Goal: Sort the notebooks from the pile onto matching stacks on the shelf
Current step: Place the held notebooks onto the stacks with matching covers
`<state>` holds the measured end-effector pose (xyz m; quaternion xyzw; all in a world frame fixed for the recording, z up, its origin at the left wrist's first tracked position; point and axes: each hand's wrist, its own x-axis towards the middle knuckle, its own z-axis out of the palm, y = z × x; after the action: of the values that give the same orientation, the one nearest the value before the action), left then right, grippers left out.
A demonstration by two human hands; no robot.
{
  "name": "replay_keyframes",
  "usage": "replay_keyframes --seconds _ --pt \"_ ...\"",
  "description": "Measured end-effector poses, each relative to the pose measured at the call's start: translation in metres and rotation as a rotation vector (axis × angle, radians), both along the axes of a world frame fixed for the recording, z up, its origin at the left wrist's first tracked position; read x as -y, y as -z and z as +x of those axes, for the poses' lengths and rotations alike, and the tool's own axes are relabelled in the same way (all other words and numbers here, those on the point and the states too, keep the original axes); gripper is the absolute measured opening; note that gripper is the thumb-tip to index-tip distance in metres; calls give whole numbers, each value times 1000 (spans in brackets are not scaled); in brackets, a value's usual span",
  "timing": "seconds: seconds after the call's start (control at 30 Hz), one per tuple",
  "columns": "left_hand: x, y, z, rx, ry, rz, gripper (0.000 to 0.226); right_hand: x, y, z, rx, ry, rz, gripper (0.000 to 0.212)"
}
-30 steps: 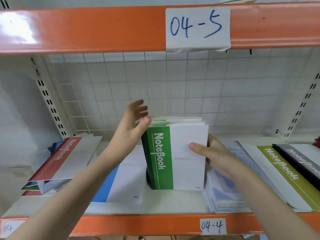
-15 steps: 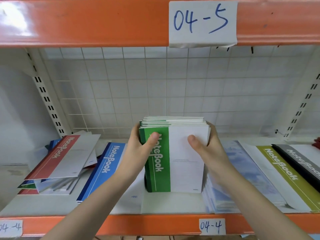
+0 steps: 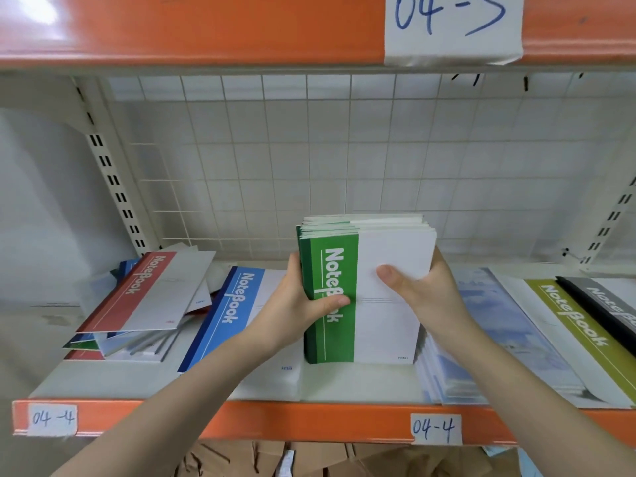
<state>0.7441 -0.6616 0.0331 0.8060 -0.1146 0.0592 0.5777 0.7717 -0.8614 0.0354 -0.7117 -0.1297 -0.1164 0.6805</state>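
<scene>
Head view?
— Left hand (image 3: 296, 304) and right hand (image 3: 425, 290) grip the upright green notebooks (image 3: 361, 297) on the shelf (image 3: 309, 420), thumbs pressing the cover.
— Risk?
— Loosened fingers could let them fan out or topple.

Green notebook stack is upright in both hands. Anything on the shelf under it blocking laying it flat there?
Nothing visible does. The left hand and right hand grip the upright stack of green-spined notebooks. Its lower edge meets bare shelf board, between the flat blue-spined notebook and the pale blue-covered stack.
</scene>
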Motion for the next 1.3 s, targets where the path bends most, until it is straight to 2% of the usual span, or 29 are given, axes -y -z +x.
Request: replay_keyframes --seconds 0.07,0.13,0.2,0.23,0.27,0.33,0.4,0.47,0.53,0.63,0.7,0.8,0.87,0.97,1.2,1.3 --pt "0 -14 4 9 -10 30 71 -3 -12 3 9 44 25 73" --pt "-2 -33 16 3 -22 96 66 -7 -31 9 -28 86 16 58" --pt "-3 -54 26 -79 9 113 43 -4 -48 19 -123 61 -14 29" --pt "-3 -60 30 -154 30 96 29 -2 -53 24 -197 40 -38 24" --pt "-1 -62 34 -237 40 72 22 -1 -57 28 -279 28 -82 27" --pt "1 -54 38 -379 27 36 24 4 -52 34 -399 9 -141 31" --pt "2 -36 38 -434 7 34 26 3 -40 38 -430 9 -142 32" --pt "2 -22 39 -408 -30 110 25 0 -27 44 -413 43 -189 39" --pt "-2 -20 38 -303 -92 229 22 -2 -18 48 -428 67 -243 41" --pt "-20 -28 32 -119 -217 338 38 -4 -12 52 -474 77 -262 35" --pt "-38 -25 30 -61 -292 435 43 -7 -12 53 -478 55 -317 32" --pt "-67 -8 26 -140 -411 579 47 -17 -11 54 -486 6 -444 29" --pt "-84 3 22 -216 -455 609 50 -22 -8 53 -496 -4 -490 28" --pt "-100 12 12 -285 -476 574 45 -25 -2 52 -498 -7 -470 24" --pt "-121 16 -14 -517 -475 460 31 -23 8 57 -546 17 -456 34" --pt "-121 21 -24 -553 -455 295 26 -27 17 54 -584 70 -495 53"
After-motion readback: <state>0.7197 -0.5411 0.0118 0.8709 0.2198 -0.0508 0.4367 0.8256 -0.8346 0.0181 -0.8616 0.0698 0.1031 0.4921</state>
